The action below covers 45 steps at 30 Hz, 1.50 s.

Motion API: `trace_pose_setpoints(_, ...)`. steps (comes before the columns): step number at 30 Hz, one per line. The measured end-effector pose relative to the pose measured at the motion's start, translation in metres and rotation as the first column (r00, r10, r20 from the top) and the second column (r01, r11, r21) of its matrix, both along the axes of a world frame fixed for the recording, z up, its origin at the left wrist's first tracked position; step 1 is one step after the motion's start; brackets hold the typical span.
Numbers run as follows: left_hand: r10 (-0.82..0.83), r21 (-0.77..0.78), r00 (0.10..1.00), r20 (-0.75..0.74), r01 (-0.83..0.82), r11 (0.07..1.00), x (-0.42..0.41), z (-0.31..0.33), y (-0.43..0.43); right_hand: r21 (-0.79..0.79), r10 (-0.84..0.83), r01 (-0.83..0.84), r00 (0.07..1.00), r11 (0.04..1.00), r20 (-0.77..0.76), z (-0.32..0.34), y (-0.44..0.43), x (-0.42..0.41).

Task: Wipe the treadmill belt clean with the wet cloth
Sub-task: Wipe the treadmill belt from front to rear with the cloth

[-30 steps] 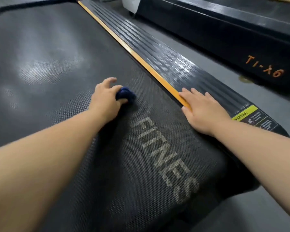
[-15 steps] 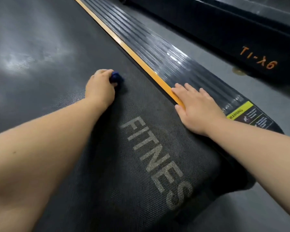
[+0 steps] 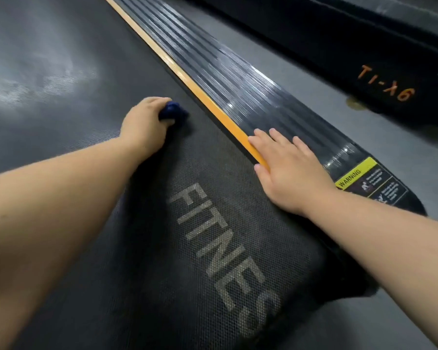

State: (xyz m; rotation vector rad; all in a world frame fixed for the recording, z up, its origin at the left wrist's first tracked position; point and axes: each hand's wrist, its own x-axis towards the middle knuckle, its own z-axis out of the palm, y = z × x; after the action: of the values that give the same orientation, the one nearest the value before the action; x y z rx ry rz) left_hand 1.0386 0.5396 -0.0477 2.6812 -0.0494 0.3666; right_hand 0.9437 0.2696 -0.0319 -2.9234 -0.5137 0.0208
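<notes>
Wide black textured treadmill belt (image 3: 142,274) with grey FITNESS lettering. The weave looks grippy and will likely drag on damp fabric. A ribbed black side rail (image 3: 238,79) with an orange edge strip runs alongside. Right hand (image 3: 291,170) lies flat across rail and strip, fingers straight and slightly spread, bracing. Left hand (image 3: 144,122), fingers curled, grips a small dark-blue wadded cloth (image 3: 171,111) set on the belt near the strip. Cloth judged soft, light and squashable, best held bunched in the palm and pressed from above.
</notes>
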Motion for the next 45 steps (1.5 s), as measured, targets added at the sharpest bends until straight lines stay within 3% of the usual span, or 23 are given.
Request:
trace_pose_setpoints(3, 0.103, -0.095, 0.995, -0.017, -0.104, 0.990, -0.014, -0.001, -0.025, 0.008, 0.005, -0.005, 1.000, 1.000, -0.001, -0.001, 0.000, 0.000)
trace_pose_setpoints(6, -0.226, -0.066, 0.973, -0.041, 0.223, 0.973, -0.058, 0.006, -0.037, 0.011, -0.007, 0.007, 1.000, 1.000, -0.013, 0.003, -0.001, 0.000)
trace_pose_setpoints(8, -0.457, 0.001, 0.880, -0.127, 0.461, 0.887, -0.070, 0.016, -0.035, 0.023, -0.008, 0.009, 0.999, 1.000, -0.036, 0.007, 0.000, -0.002)
trace_pose_setpoints(10, -0.551, 0.104, 0.816, -0.175, 0.572, 0.814, -0.048, 0.025, -0.022, 0.035, -0.011, 0.013, 0.998, 0.999, -0.055, 0.010, 0.001, -0.003)
trace_pose_setpoints(12, -0.451, 0.168, 0.884, -0.125, 0.467, 0.868, -0.010, 0.021, -0.007, 0.026, -0.018, 0.020, 0.998, 0.999, -0.065, 0.011, 0.002, -0.003)
trace_pose_setpoints(14, -0.172, 0.113, 0.983, -0.068, 0.179, 0.977, 0.019, 0.014, -0.002, 0.018, -0.025, 0.026, 0.998, 0.999, -0.063, 0.009, 0.002, -0.004)
trace_pose_setpoints(16, 0.019, 0.020, 0.997, -0.070, -0.018, 1.000, 0.021, 0.005, -0.023, 0.015, -0.025, 0.026, 0.998, 1.000, -0.060, 0.008, 0.001, -0.003)
trace_pose_setpoints(18, -0.032, -0.047, 0.998, -0.060, 0.029, 0.998, -0.004, 0.003, -0.043, 0.002, -0.018, 0.019, 0.998, 1.000, -0.063, 0.009, 0.003, -0.003)
trace_pose_setpoints(22, -0.422, -0.002, 0.906, -0.022, 0.422, 0.906, -0.049, 0.011, -0.049, -0.024, -0.030, 0.029, 0.998, 0.999, -0.061, 0.011, 0.004, -0.005)
trace_pose_setpoints(24, -0.381, 0.075, 0.925, -0.012, 0.381, 0.922, -0.026, 0.012, -0.034, -0.037, -0.038, 0.036, 0.997, 0.999, -0.060, 0.012, 0.004, -0.005)
trace_pose_setpoints(26, -0.181, 0.115, 0.983, -0.023, 0.182, 0.976, 0.011, 0.012, -0.015, -0.037, -0.036, 0.034, 0.997, 0.999, -0.068, 0.011, 0.006, -0.004)
trace_pose_setpoints(29, 0.060, 0.104, 0.994, -0.093, -0.050, 0.993, 0.056, 0.011, -0.011, -0.018, -0.040, 0.039, 0.996, 0.999, -0.077, 0.009, 0.003, -0.003)
trace_pose_setpoints(31, 0.114, 0.070, 0.984, -0.135, -0.105, 0.992, 0.069, 0.013, -0.023, -0.022, -0.036, 0.035, 0.997, 0.999, -0.068, 0.009, 0.003, -0.003)
trace_pose_setpoints(45, -0.234, -0.111, 0.956, -0.178, 0.217, 0.970, -0.036, 0.022, -0.065, -0.061, -0.030, 0.027, 0.998, 0.998, -0.054, 0.006, 0.003, -0.003)
